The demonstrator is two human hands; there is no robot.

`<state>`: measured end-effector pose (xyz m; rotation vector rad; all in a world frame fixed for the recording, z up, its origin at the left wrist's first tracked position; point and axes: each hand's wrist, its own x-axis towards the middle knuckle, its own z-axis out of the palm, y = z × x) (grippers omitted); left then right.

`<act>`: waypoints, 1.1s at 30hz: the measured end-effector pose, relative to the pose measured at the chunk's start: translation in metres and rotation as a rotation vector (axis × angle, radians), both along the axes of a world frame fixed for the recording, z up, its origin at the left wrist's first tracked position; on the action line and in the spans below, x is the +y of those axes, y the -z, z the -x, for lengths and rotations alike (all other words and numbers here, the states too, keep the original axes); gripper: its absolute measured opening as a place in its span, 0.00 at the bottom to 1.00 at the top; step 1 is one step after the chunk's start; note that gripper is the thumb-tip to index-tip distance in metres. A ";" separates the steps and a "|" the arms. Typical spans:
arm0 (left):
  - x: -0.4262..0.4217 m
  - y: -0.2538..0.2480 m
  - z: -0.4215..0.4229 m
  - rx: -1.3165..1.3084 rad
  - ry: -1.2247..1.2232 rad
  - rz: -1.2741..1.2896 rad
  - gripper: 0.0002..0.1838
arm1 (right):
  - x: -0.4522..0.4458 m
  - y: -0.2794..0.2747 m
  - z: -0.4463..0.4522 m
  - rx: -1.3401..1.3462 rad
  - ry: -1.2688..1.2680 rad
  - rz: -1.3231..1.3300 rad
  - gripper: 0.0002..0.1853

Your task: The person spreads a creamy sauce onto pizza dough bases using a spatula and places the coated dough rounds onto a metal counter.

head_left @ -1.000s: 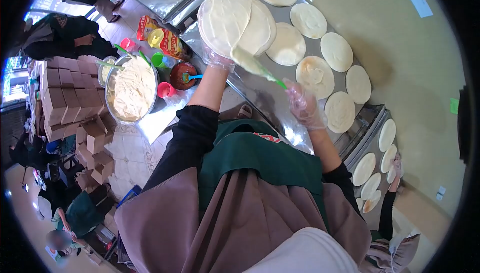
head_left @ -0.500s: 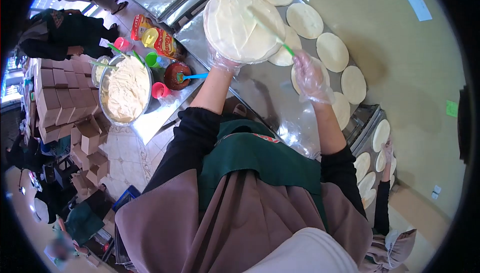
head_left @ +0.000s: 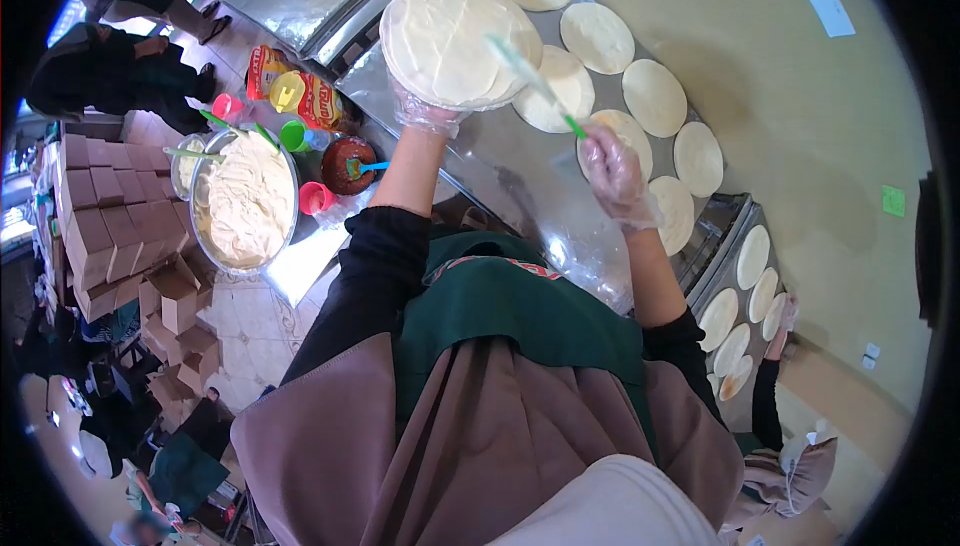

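Spreading appears in hand; another stroke would call for light, even pressure. At upper centre the spatula (head_left: 535, 84) points toward the upper left, long axis diagonal (its contact is blurred). The right hand (head_left: 615, 171) has fingers clamped on it; the left hand (head_left: 428, 114) supports the cream-topped round (head_left: 450, 41), its fingers' state I cannot tell.

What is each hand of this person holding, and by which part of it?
The left hand supports the cream-covered round from below, at its near edge; the right hand holds the spatula by its green handle.
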<state>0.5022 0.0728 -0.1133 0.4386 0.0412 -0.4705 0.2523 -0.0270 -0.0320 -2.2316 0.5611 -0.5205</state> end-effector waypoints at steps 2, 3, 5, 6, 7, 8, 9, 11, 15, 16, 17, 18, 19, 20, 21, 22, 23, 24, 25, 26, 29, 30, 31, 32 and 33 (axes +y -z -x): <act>0.001 0.000 -0.006 0.006 0.015 0.009 0.31 | -0.007 0.002 -0.006 -0.023 0.035 -0.032 0.09; -0.002 0.000 -0.010 0.008 0.020 0.015 0.31 | -0.009 0.004 -0.008 -0.050 0.062 -0.064 0.09; -0.002 -0.001 -0.015 0.011 0.027 0.026 0.31 | -0.007 0.007 -0.008 -0.048 0.100 -0.084 0.09; -0.001 0.000 -0.016 0.015 0.029 0.029 0.31 | -0.005 0.009 -0.008 -0.044 0.135 -0.108 0.08; -0.004 -0.001 -0.021 0.017 0.030 0.033 0.31 | -0.002 0.012 -0.009 -0.042 0.135 -0.108 0.08; -0.004 0.000 -0.024 0.021 0.033 0.036 0.31 | 0.001 0.014 -0.011 -0.012 0.163 -0.053 0.09; -0.006 0.000 -0.029 0.025 0.036 0.038 0.31 | 0.004 0.017 -0.011 0.020 0.192 0.002 0.09; -0.007 0.001 -0.033 0.035 0.047 0.042 0.31 | 0.014 0.034 -0.012 0.065 0.185 0.006 0.09; -0.017 -0.001 -0.040 0.051 0.065 0.050 0.31 | 0.044 0.050 -0.020 0.028 0.110 0.059 0.09; -0.015 -0.001 -0.042 0.055 0.071 0.052 0.31 | 0.049 0.052 -0.026 -0.058 0.059 0.052 0.10; -0.013 -0.001 -0.043 0.059 0.080 0.052 0.31 | 0.053 0.052 -0.028 -0.055 0.066 0.050 0.10; -0.011 -0.002 -0.045 0.063 0.089 0.054 0.31 | 0.056 0.049 -0.031 -0.038 0.034 0.020 0.10; -0.009 -0.001 -0.049 0.065 0.098 0.056 0.31 | 0.059 0.046 -0.032 -0.023 0.002 -0.008 0.10; -0.010 -0.001 -0.051 0.067 0.106 0.059 0.31 | 0.061 0.044 -0.033 -0.023 0.008 -0.009 0.10; -0.007 0.006 -0.054 0.066 0.112 0.060 0.31 | 0.062 0.042 -0.033 0.028 0.004 -0.113 0.09; -0.004 0.013 -0.056 0.080 0.137 0.063 0.31 | 0.062 0.041 -0.032 0.079 -0.001 -0.217 0.08; -0.002 0.020 -0.059 0.094 0.164 0.064 0.31 | 0.062 0.047 -0.029 0.078 0.006 -0.217 0.08; -0.001 0.027 -0.062 0.106 0.193 0.066 0.30 | 0.063 0.060 -0.025 0.032 0.020 -0.473 0.08; -0.001 0.033 -0.065 0.120 0.224 0.068 0.30 | 0.064 0.061 -0.025 -0.017 0.036 -0.729 0.09; -0.002 0.039 -0.068 0.133 0.256 0.070 0.30 | 0.065 0.060 -0.022 -0.022 0.047 -0.727 0.09; -0.006 0.060 -0.073 0.180 0.354 0.071 0.29 | 0.073 0.052 -0.016 0.031 0.198 -1.078 0.10; -0.007 0.067 -0.075 0.197 0.384 0.071 0.29 | 0.076 0.051 -0.015 0.006 0.258 -1.113 0.12; -0.008 0.074 -0.077 0.214 0.412 0.070 0.29 | 0.080 0.051 -0.013 -0.019 0.318 -1.149 0.13; -0.009 0.082 -0.079 0.232 0.440 0.068 0.29 | 0.083 0.050 -0.011 -0.021 0.327 -1.151 0.13; -0.014 0.089 -0.082 0.234 0.449 0.066 0.29 | 0.086 0.050 -0.009 -0.025 0.380 -1.162 0.12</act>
